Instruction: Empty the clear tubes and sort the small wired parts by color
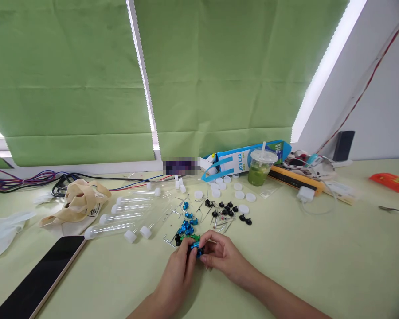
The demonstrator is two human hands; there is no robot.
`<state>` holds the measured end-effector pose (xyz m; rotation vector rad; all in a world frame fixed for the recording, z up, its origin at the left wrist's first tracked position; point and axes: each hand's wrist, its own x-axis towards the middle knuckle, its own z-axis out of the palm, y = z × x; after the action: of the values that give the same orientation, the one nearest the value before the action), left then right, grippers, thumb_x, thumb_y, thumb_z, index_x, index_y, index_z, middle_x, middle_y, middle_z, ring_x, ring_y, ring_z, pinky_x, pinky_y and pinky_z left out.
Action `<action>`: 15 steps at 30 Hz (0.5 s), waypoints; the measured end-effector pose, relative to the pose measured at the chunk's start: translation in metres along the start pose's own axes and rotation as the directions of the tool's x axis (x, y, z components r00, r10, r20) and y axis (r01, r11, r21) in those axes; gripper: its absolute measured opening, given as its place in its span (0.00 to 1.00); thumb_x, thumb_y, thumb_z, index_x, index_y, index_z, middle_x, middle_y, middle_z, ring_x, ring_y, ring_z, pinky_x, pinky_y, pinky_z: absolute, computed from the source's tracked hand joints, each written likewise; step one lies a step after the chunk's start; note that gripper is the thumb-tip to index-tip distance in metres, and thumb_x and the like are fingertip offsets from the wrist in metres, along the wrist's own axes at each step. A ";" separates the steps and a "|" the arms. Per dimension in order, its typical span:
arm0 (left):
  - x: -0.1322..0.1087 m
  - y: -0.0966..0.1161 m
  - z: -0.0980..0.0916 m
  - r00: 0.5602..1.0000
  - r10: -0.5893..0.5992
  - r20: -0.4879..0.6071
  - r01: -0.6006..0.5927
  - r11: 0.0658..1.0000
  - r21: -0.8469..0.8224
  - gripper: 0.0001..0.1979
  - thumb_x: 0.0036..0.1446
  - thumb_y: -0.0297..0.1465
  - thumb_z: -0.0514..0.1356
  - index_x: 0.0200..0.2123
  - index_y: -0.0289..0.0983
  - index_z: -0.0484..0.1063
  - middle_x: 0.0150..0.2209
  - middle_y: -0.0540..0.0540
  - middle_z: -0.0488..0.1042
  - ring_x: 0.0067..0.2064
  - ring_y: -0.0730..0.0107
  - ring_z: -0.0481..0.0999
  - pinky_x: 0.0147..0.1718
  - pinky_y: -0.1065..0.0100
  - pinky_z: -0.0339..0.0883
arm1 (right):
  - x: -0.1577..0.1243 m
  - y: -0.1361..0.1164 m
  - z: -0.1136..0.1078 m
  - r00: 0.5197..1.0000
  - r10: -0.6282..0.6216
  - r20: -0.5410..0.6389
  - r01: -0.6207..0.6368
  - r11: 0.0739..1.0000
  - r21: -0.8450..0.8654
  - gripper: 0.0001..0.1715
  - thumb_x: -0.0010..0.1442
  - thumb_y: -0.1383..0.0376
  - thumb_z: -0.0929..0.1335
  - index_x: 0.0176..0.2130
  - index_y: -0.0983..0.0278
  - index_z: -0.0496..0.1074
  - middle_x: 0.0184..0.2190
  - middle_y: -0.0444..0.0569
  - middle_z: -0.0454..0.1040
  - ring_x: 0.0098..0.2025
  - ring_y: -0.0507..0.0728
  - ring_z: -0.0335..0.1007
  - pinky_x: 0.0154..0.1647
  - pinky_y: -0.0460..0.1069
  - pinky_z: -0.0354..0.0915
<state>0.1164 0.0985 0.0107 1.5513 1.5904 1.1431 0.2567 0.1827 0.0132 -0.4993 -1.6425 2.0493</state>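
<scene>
My left hand (177,271) is closed, with thumb and fingers pinching a small blue metal part (195,245) near the table's middle. My right hand (224,256) comes in from the other side, its bent fingertips on the same part. Fingers hide much of it, and a dark bit shows beneath. Just beyond my left fingertips lie green metal parts (194,237). A pile of similar blue metal parts (185,227) sits behind those. Black knob-like pieces (228,210) and thin metal rods (219,226) are scattered to the right of the pile.
Clear tubes with white caps (123,218) lie at left, near a beige cloth bag (83,199) and a phone (41,279). White discs (239,195), a green drink cup (260,170), a blue-white carton (232,161) and a yellow-black power strip (295,179) stand behind.
</scene>
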 end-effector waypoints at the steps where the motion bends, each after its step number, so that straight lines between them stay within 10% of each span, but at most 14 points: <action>1: 0.000 0.000 0.000 1.000 0.005 0.000 -0.005 1.000 -0.012 0.11 0.63 0.36 0.44 0.40 0.38 0.62 0.36 0.43 0.72 0.36 0.65 0.71 0.36 0.67 0.62 | 0.000 0.000 0.000 1.000 0.001 0.000 -0.001 1.000 0.004 0.13 0.50 0.66 0.71 0.35 0.64 0.65 0.27 0.42 0.66 0.29 0.48 0.60 0.28 0.43 0.57; 15: 0.000 -0.004 0.003 0.999 -0.007 -0.037 0.008 0.999 0.034 0.13 0.63 0.38 0.42 0.34 0.38 0.60 0.29 0.47 0.68 0.30 0.68 0.67 0.30 0.69 0.59 | 0.002 0.005 0.008 0.999 0.038 -0.039 -0.027 0.971 0.238 0.16 0.44 0.72 0.73 0.34 0.64 0.67 0.31 0.44 0.70 0.33 0.50 0.64 0.31 0.43 0.60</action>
<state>0.1173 0.0993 0.0055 1.5534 1.6464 1.1520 0.2496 0.1761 0.0098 -0.4854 -1.3489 2.2058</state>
